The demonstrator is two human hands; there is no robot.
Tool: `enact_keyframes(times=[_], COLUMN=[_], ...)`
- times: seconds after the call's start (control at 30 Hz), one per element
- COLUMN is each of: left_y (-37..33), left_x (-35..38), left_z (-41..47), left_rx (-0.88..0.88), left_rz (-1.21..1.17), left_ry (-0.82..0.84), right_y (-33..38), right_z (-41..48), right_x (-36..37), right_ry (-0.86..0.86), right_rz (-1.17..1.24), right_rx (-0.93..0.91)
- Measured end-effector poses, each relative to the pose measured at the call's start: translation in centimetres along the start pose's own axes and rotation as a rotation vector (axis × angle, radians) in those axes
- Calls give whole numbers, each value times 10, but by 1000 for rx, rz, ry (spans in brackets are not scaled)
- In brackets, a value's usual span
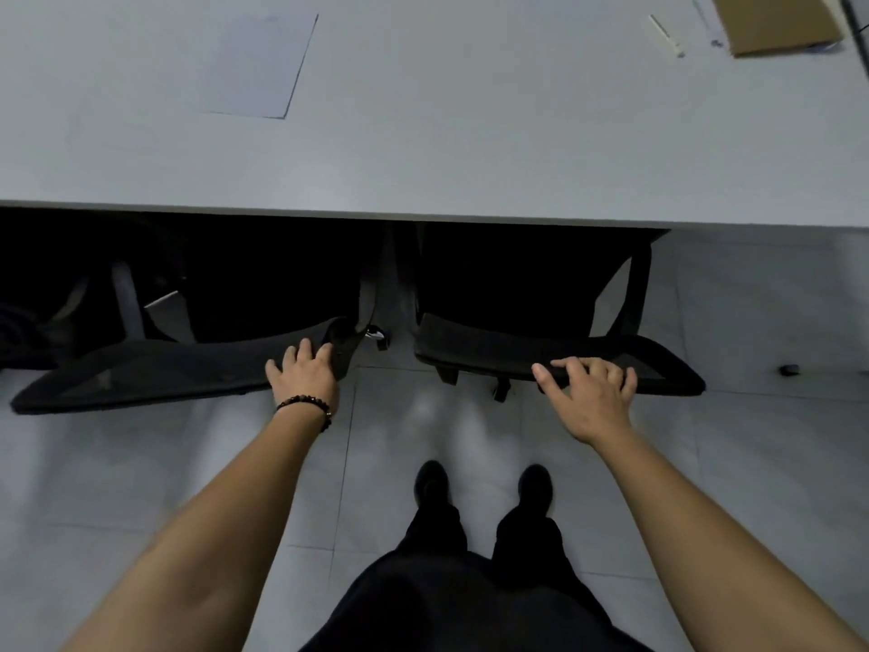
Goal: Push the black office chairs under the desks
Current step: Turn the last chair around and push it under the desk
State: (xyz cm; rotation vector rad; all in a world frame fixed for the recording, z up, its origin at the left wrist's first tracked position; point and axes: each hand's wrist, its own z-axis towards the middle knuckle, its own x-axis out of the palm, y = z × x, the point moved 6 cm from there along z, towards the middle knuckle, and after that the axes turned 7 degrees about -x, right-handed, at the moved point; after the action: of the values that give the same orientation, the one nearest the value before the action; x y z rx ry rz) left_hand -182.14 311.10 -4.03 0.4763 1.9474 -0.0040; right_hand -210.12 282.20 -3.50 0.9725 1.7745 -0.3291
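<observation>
Two black chairs stand side by side at the near edge of a big grey desk (pixel 423 134). Their seats are tucked in the dark space under the desk, and only the tops of their backs stick out over the floor (pixel 188 463).

The left chair (pixel 155 376) has a mesh back that leans out toward the person. The left hand (pixel 305 374) rests on the right end of that back. Its fingers are a little spread and curl over the top edge. A dark bead bracelet (pixel 305 406) sits on that wrist.

The right chair (pixel 564 355) stands just beside the left one, with a small gap between them. The right hand (pixel 588 392) lies on the top of its back, near the middle. The fingers are spread and hook over the edge, and the thumb points to the left.

The person stands on the grey tile floor in black shoes (pixel 430 482) and black trousers, close behind the chairs.

On the desk, a sheet of paper (pixel 254 68) lies toward the far left. A brown cardboard piece (pixel 771 21) lies at the far right corner, and a small white stick (pixel 665 35) is just beside it.
</observation>
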Motion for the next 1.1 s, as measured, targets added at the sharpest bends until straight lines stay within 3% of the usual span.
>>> enact_keyframes(times=[0.43,0.5,0.6,0.7,0.8,1.1], left_y=[30,6,-66,-139,-163,-159], left_x=[9,-2,-27,-30,-17,2], left_z=[-10,-14,-33,-63,-82,-107], left_rx=[-85,-35,182,326,259,244], left_rz=[5,-89,-397,-633,-513,-498], left_ry=[68,30,-13,223,277,243], right_y=[-3,-8,-37,-71,-86,-96], right_z=[-4,-2,-3,-12,-18,-40], right_x=[-5,-10,-20,-22,-20,-12], right_ry=[35,37,19,51,54,-22], right_rz=[6,31,37,-15,-29,-1], right_rx=[-35,-50,27,80,67,40])
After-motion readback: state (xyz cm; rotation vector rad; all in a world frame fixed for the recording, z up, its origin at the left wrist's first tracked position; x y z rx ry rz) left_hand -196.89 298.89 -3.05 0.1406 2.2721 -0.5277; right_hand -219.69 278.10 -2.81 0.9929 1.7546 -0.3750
